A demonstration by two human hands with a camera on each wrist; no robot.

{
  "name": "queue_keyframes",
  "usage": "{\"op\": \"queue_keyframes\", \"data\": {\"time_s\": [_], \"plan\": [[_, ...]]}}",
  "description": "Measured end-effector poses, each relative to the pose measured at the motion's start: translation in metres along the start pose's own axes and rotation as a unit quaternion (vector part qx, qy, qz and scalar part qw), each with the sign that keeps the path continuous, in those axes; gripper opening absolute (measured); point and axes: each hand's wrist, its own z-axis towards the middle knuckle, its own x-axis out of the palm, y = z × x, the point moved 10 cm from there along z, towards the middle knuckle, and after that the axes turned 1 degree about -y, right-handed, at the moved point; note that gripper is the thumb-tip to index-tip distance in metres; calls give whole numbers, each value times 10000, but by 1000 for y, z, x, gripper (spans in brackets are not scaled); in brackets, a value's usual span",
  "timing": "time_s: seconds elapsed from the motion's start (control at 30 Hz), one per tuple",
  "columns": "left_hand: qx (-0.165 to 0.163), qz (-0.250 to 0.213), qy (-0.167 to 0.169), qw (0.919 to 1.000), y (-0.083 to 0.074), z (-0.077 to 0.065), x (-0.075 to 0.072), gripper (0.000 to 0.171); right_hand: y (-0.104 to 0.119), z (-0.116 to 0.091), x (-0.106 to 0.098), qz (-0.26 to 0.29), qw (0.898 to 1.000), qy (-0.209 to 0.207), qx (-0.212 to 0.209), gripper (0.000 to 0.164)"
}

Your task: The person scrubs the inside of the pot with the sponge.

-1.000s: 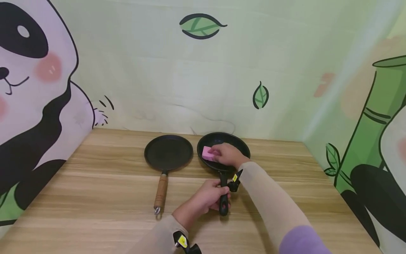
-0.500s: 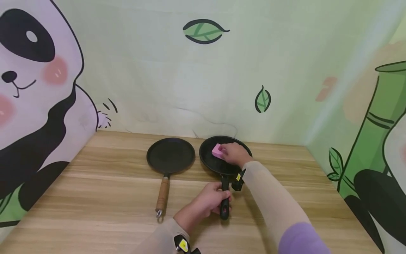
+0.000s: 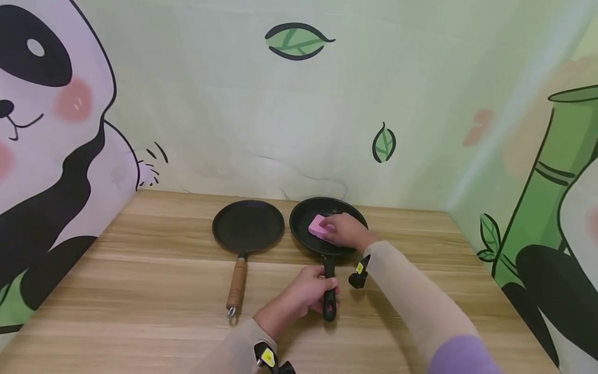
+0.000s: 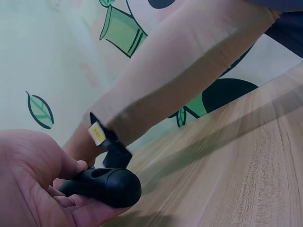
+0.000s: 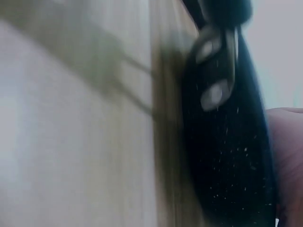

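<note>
A black frying pan (image 3: pixel 303 208) sits toward the back of the wooden table, its handle pointing at me. My left hand (image 3: pixel 308 291) grips the black handle (image 3: pixel 329 304) from the left; in the left wrist view the thumb lies over the handle (image 4: pixel 118 187). Inside the pan my right hand (image 3: pixel 348 231) pinches a pink sponge (image 3: pixel 317 226) against the pan's inner surface. The right wrist view is blurred and shows the pan's outer side (image 5: pixel 227 156), with only part of the right hand (image 5: pixel 289 156) at the edge.
Left of the frying pan lies a flat black griddle pan (image 3: pixel 247 226) with a wooden handle (image 3: pixel 237 283). The table (image 3: pixel 163 291) meets a printed cloth backdrop (image 3: pixel 210 104) just behind both pans. Small cameras are strapped to both wrists.
The sponge, pinched in my right hand, has shifted within the pan, first rightward from its earlier spot, then slightly back left and toward me. The left hand keeps its grip on the handle.
</note>
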Motion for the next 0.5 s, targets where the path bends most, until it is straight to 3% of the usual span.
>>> {"op": "queue_keyframes", "data": {"time_s": [0.27,0.5], "plan": [[-32,-72,-13,10000,-1,2,-7,23,28,-13,2,252,9982,94,-545,28],[-198,-112,-114,9997,0,1,-6,25,19,-10,6,-97,9980,381,-494,24]]}}
